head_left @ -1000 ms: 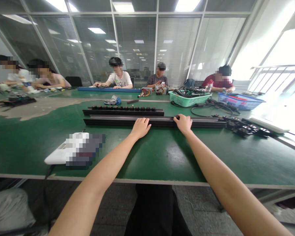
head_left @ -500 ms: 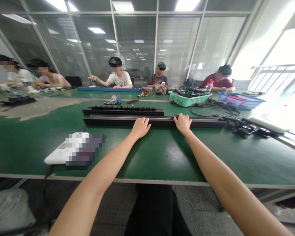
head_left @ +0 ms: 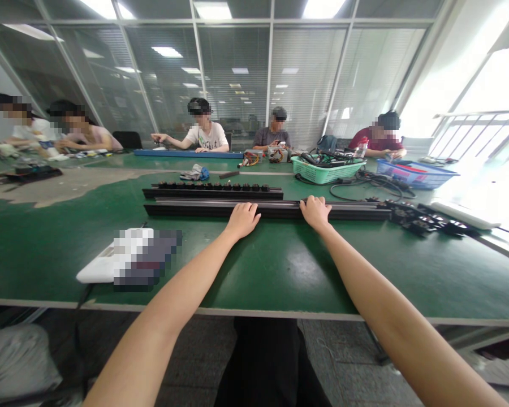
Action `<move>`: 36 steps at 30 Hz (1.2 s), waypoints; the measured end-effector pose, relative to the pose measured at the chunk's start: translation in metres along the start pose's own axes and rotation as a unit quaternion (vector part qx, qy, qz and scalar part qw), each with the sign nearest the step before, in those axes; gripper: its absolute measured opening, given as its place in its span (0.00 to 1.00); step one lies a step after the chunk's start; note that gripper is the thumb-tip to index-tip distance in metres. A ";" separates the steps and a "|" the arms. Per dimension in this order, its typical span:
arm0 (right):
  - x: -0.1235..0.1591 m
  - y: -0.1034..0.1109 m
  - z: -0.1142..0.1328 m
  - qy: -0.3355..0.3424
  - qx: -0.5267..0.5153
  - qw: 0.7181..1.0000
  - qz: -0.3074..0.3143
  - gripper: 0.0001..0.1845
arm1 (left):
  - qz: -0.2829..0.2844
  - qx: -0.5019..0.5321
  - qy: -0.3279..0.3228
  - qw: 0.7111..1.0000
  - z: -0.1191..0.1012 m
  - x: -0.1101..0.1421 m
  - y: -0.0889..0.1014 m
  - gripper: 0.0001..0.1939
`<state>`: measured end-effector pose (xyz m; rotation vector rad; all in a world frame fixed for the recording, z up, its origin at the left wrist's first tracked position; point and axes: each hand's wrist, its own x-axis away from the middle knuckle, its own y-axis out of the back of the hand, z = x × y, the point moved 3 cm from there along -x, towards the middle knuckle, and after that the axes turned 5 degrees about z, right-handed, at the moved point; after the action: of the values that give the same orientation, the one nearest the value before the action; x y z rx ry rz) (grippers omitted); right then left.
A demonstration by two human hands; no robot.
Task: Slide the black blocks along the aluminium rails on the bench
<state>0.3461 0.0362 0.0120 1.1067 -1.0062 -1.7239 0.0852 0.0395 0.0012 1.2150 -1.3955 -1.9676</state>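
A long black rail (head_left: 186, 208) lies across the green table (head_left: 280, 271) in front of me. My left hand (head_left: 242, 219) rests on its near edge, fingers curled over the top. A little to the right, my right hand (head_left: 315, 212) grips the same rail, fingers hooked over its far side. Just behind lies a second black rail (head_left: 212, 192) with a row of round knobs on top.
A white device (head_left: 110, 263) sits at the near left. Black connector parts (head_left: 419, 220) and cables lie to the right. A green basket (head_left: 324, 168) and a blue tray (head_left: 413, 173) stand farther back. Several people sit at the far side.
Both my hands stay on the long rail; the right hand has shifted very slightly. A person at the far side has stretched an arm out to the left.
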 end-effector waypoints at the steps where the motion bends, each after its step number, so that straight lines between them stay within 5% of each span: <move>1: 0.000 0.000 -0.001 0.005 -0.001 1.000 0.001 0.21 | -0.001 0.001 -0.001 1.000 0.000 0.000 0.000 0.18; 20: -0.003 -0.001 0.000 -0.010 0.001 1.000 -0.004 0.20 | 0.001 -0.001 -0.002 1.000 0.001 -0.001 -0.001 0.20; 36: -0.013 -0.009 -0.029 -0.019 -0.061 0.997 -0.042 0.22 | 0.006 0.000 0.000 1.000 0.000 0.000 0.000 0.20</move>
<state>0.3744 0.0464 -0.0009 1.0543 -0.8760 -1.8557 0.0848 0.0397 0.0010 1.2045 -1.3990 -1.9599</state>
